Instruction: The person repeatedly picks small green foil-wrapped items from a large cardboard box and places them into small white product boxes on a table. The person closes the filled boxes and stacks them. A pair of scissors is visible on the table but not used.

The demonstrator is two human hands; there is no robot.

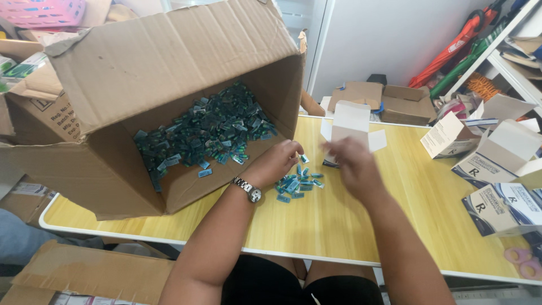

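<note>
Sitting at a long yellow wooden-look table [350, 220] with white edge, working with both bare hands over a small heap of little blue-green foil sachets [296, 184]. Left hand [275, 162], with a silver metal wristwatch [249, 190], resting just beside the heap, fingers curled together and seeming to pinch one small sachet at the tips. Right hand [351, 164] hovering near the heap and in front of a small open white cardboard carton [350, 129] with flaps up; blurred by motion, so cannot tell if the fingers are apart or closed on something. Lying on its side at the left, a big brown corrugated cardboard box [152, 107], mouth facing the hands, holding many more of the same sachets [206, 133]. Standing at the right, several white folded cartons with dark blue print [497, 169], well apart from the heap. Judging by look, the sachets being very light, thin, a little slippery and easy to bend, not fragile; probably best taking them by the flat edges with thumb and fingertip, a few together, without squeezing hard.
</note>
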